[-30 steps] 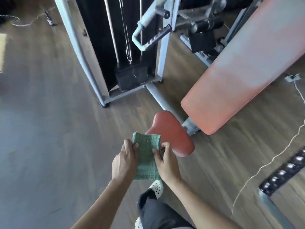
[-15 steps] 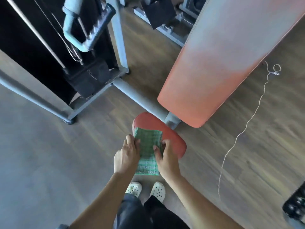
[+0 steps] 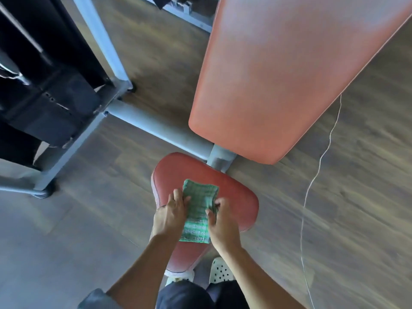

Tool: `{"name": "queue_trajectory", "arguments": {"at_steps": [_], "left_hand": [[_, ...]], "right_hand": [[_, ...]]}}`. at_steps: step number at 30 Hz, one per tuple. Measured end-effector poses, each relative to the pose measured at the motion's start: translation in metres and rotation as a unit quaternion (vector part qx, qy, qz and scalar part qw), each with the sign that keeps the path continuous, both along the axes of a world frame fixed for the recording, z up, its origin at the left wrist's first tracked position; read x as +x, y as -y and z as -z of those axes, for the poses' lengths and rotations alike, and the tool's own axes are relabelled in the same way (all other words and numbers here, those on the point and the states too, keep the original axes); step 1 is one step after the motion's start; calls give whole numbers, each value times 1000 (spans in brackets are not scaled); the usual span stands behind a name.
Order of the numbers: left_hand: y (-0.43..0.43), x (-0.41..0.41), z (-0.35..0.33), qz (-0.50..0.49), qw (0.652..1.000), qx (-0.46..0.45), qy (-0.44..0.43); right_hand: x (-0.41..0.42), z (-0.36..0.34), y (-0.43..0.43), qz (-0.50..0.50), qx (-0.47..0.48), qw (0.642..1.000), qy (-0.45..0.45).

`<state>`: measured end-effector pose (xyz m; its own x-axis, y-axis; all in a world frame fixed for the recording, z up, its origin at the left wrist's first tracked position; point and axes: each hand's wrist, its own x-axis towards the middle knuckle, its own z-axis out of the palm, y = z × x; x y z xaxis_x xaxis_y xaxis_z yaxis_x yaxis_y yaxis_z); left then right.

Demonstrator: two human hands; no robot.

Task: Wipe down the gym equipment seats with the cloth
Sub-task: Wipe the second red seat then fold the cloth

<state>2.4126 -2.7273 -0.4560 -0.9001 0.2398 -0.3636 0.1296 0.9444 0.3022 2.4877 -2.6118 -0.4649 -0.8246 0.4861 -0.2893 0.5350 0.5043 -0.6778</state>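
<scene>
One green cloth (image 3: 198, 210), one red seat (image 3: 236, 197), one red backrest (image 3: 278, 74), two hands (image 3: 170, 216) (image 3: 224, 224), two white shoes (image 3: 220, 270) (image 3: 179, 275)

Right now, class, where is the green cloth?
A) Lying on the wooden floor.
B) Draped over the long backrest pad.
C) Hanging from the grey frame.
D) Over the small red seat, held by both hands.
D: the green cloth sits over the small red seat, with the left hand and right hand holding its sides.
</scene>
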Motion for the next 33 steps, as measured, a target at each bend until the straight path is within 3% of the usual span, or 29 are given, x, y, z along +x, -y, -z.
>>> {"name": "queue_trajectory", "arguments": {"at_steps": [5, 11, 16, 22, 29, 33], "left_hand": [[-3, -7, 23, 15, 998, -54, -10], [-2, -7, 39, 33, 993, -49, -105], [-28, 7, 41, 150, 983, 55, -93], [-14, 4, 75, 233, 967, -11, -104], [-31, -52, 89, 178, 976, -32, -120], [-33, -35, 89, 301, 946, -21, -119]], "right_hand": [[-6, 24, 2, -15, 52, 999, 2], [0, 26, -7, -23, 184, 982, 36], [12, 36, -26, -46, 186, 979, 75], [10, 64, -40, -110, 168, 975, 94], [14, 86, -37, -91, 233, 965, 84], [14, 90, -37, -94, 243, 962, 86]]}}
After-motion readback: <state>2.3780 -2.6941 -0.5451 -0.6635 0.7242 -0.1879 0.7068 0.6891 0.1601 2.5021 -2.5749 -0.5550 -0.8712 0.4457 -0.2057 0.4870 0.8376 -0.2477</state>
